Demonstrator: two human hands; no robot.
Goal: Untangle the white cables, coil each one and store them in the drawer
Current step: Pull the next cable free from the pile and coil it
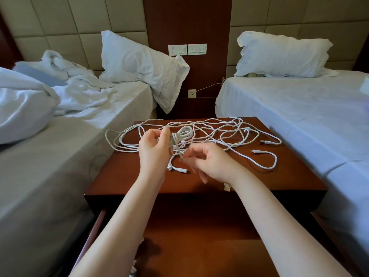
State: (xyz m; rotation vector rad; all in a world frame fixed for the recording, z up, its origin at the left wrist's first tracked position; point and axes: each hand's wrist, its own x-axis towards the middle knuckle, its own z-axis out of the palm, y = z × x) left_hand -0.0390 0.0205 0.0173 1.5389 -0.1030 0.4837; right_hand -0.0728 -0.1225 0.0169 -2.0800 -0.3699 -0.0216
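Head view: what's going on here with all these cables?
A person at a wooden nightstand is coiling a white cable. The left hand holds the partly wound coil above the top, while the right hand pinches a strand beside it. The other white cables lie tangled across the nightstand, and the drawer below is pulled open.

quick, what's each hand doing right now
left hand: grips the coiled cable
right hand: pinches a loose cable strand beside the coil
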